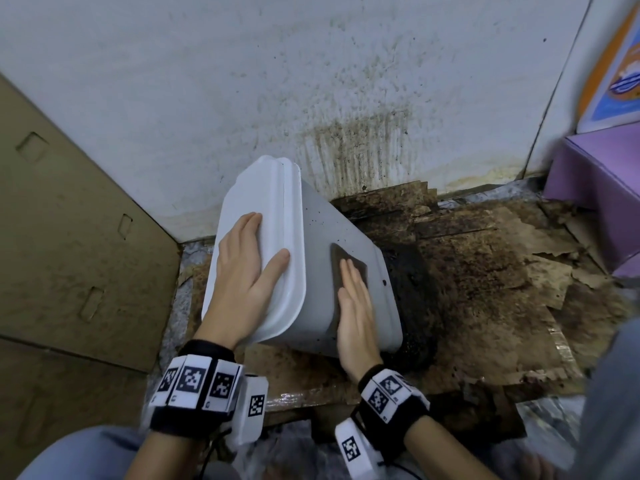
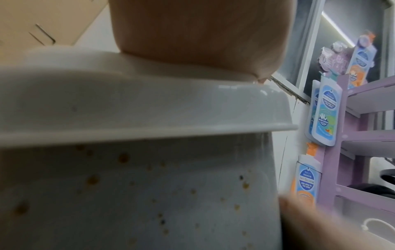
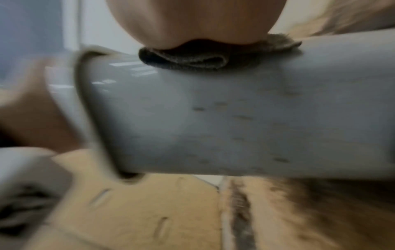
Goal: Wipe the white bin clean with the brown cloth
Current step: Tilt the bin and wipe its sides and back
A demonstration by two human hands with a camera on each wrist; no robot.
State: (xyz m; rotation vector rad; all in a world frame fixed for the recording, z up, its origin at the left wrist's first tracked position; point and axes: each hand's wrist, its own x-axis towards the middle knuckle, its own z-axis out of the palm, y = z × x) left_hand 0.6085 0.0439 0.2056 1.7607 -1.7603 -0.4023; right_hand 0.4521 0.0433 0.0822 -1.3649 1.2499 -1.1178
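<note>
A white bin [image 1: 322,216] with its lid on stands tilted on the floor by a stained wall; brown specks dot its side [image 2: 149,194]. My left hand [image 1: 247,268] lies flat on the lid [image 1: 256,188], fingers straight, thumb near the lid's edge. My right hand [image 1: 353,299] presses the brown cloth [image 1: 346,259] flat against the bin's side with straight fingers. In the right wrist view the folded cloth [image 3: 192,59] sits squeezed between my palm and the bin wall [image 3: 235,118].
Soaked, dirty cardboard [image 1: 485,265] covers the floor right of the bin. A tan cardboard panel [image 1: 69,237] leans at the left. A purple shelf unit [image 1: 595,181] with hanging packets [image 2: 324,118] stands at the right. My knees are at the bottom.
</note>
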